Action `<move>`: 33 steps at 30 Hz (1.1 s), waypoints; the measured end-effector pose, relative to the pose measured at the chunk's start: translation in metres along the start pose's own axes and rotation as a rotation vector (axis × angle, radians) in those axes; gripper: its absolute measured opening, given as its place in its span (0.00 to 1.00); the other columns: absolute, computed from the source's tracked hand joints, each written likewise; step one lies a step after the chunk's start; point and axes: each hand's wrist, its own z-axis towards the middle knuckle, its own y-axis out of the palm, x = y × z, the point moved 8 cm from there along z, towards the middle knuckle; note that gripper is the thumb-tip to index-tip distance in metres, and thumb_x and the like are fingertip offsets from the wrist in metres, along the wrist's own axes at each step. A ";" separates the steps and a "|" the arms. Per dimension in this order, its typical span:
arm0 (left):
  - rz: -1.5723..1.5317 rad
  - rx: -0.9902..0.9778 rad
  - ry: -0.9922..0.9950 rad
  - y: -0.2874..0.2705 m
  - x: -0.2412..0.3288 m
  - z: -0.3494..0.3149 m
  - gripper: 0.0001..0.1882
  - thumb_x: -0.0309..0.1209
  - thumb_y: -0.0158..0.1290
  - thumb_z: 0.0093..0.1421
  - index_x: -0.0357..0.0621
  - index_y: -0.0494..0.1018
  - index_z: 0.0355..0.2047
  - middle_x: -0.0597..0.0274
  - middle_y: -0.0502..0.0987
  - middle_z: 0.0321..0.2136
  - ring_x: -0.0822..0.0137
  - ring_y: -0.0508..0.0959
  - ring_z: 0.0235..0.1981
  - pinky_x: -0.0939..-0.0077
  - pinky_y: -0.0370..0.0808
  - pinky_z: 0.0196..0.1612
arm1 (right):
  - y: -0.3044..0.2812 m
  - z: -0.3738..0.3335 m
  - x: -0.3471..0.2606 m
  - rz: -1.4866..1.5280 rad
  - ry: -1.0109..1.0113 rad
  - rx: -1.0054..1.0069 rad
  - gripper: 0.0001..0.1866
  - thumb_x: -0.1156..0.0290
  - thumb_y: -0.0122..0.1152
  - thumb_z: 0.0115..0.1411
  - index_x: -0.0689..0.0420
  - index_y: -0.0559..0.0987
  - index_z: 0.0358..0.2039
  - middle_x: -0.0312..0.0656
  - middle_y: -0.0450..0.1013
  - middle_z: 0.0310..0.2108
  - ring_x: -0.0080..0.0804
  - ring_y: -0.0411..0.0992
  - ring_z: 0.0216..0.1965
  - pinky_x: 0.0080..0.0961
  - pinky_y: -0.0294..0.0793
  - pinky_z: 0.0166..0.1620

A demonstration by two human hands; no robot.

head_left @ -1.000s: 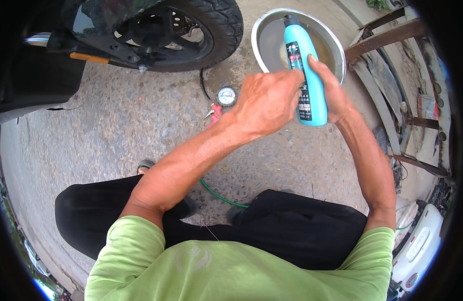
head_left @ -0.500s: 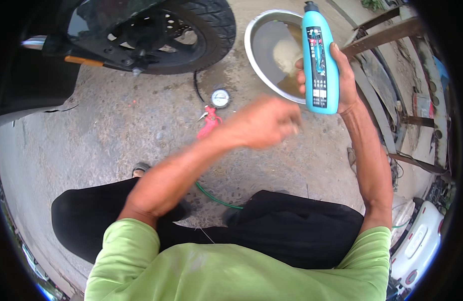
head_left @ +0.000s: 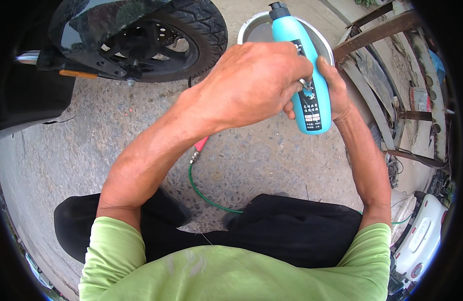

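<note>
My right hand [head_left: 337, 86] is wrapped round a turquoise plastic squeeze bottle [head_left: 319, 113] with a black cap and a black label. The bottle is held up with its cap end away from me, leaning slightly left. Across its front lies my left hand [head_left: 264, 75], the fingers pinched together against the label. A small shiny bit shows at the fingertips there; what it is I cannot make out. Behind the bottle stands a metal basin [head_left: 249, 32], mostly covered by the bottle and my left hand.
A motorbike wheel [head_left: 204, 30] stands at the far left on the concrete ground. Below my left forearm, a red-handled air tool [head_left: 201, 144] joins a green hose [head_left: 204, 195]. A rusty metal frame [head_left: 377, 32] is at the right, with a white vehicle [head_left: 422, 236] nearer.
My left hand has moved up and right onto the bottle's label. The bottle has come slightly nearer and tilted left. My left arm now covers the pressure gauge.
</note>
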 end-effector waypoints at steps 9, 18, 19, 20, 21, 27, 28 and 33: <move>0.070 -0.109 0.016 0.019 -0.004 -0.004 0.08 0.25 0.60 0.56 0.42 0.78 0.38 0.57 0.77 0.29 0.53 0.81 0.31 0.58 0.77 0.32 | -0.011 -0.001 0.008 -0.082 0.127 0.118 0.38 0.37 0.44 0.68 0.63 0.72 0.55 0.51 0.77 0.39 0.39 0.80 0.35 0.35 0.86 0.38; -0.234 -0.101 -0.128 0.032 -0.008 -0.014 0.07 0.24 0.59 0.58 0.39 0.80 0.38 0.55 0.81 0.30 0.61 0.84 0.32 0.64 0.80 0.35 | -0.023 0.004 -0.002 0.071 -0.036 0.245 0.37 0.38 0.44 0.68 0.63 0.72 0.55 0.50 0.79 0.41 0.35 0.81 0.36 0.33 0.85 0.38; -0.280 -0.079 -0.187 0.026 -0.013 -0.012 0.07 0.24 0.59 0.59 0.38 0.79 0.38 0.55 0.81 0.29 0.62 0.84 0.31 0.66 0.79 0.34 | -0.017 0.004 -0.003 0.108 -0.033 0.203 0.37 0.37 0.43 0.68 0.63 0.73 0.55 0.50 0.79 0.40 0.36 0.81 0.36 0.33 0.86 0.38; -0.325 -0.056 -0.246 0.017 -0.017 -0.010 0.07 0.23 0.58 0.59 0.37 0.79 0.39 0.55 0.81 0.29 0.64 0.84 0.30 0.68 0.79 0.33 | -0.010 0.004 -0.003 0.145 -0.031 0.161 0.38 0.37 0.42 0.68 0.62 0.73 0.55 0.50 0.79 0.40 0.37 0.81 0.35 0.34 0.86 0.37; -0.370 -0.033 -0.311 0.012 -0.021 -0.010 0.07 0.22 0.58 0.59 0.36 0.79 0.39 0.55 0.81 0.28 0.66 0.84 0.29 0.70 0.79 0.32 | -0.005 0.005 -0.003 0.184 -0.024 0.116 0.38 0.36 0.41 0.68 0.62 0.73 0.54 0.51 0.79 0.40 0.39 0.81 0.35 0.35 0.86 0.36; -0.204 0.001 -0.340 0.012 -0.029 -0.008 0.08 0.25 0.57 0.59 0.34 0.78 0.38 0.50 0.83 0.26 0.64 0.85 0.28 0.71 0.80 0.31 | -0.006 0.009 0.002 0.121 -0.018 0.163 0.37 0.37 0.39 0.69 0.61 0.72 0.57 0.49 0.78 0.41 0.38 0.81 0.35 0.36 0.87 0.36; -0.178 -0.010 -0.345 0.014 -0.030 -0.009 0.08 0.26 0.58 0.59 0.35 0.78 0.38 0.49 0.82 0.26 0.62 0.86 0.29 0.70 0.80 0.31 | -0.006 0.010 0.002 0.100 -0.030 0.213 0.37 0.37 0.39 0.69 0.61 0.71 0.57 0.48 0.78 0.42 0.37 0.81 0.35 0.36 0.87 0.36; 0.004 0.121 -0.297 0.019 -0.031 -0.013 0.08 0.29 0.58 0.56 0.37 0.74 0.30 0.47 0.79 0.22 0.46 0.82 0.24 0.53 0.78 0.28 | -0.009 0.015 0.002 0.044 -0.072 0.314 0.35 0.38 0.40 0.70 0.59 0.71 0.56 0.44 0.77 0.43 0.31 0.80 0.38 0.33 0.85 0.41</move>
